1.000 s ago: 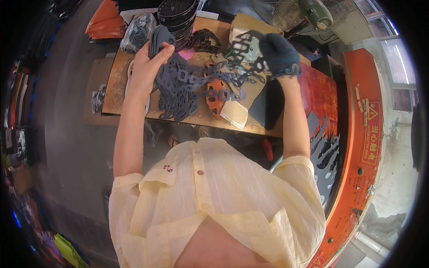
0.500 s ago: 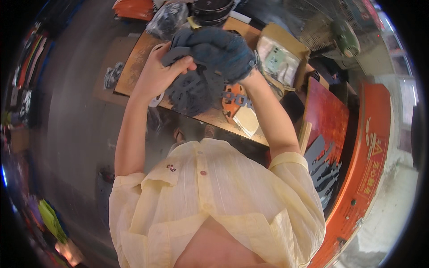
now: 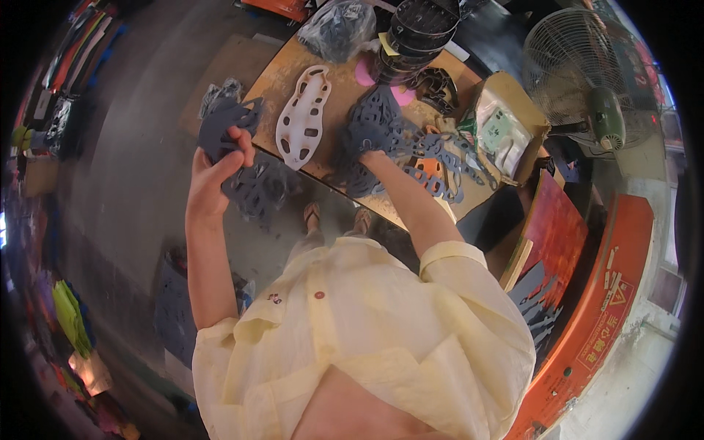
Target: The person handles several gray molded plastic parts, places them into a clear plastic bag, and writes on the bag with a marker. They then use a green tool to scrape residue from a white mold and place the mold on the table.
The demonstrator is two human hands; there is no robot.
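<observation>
Curled left hand (image 3: 213, 176) holds grey pieces (image 3: 222, 130); gloved right hand (image 3: 359, 138) blends into lattice heap (image 3: 380, 110), grip unclear.

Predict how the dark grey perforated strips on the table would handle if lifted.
The dark grey perforated strips would likely droop, as they lie in loose curves. They seem light, being thin and full of holes. They may snag together, since they overlap.

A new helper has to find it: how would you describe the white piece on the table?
Start at the brown table. On its left side, below the clear plastic bag in the picture, lies a long, curved piece with holes along its edges. It is white, unlike the dark grey cut-outs heaped to its right.
</observation>
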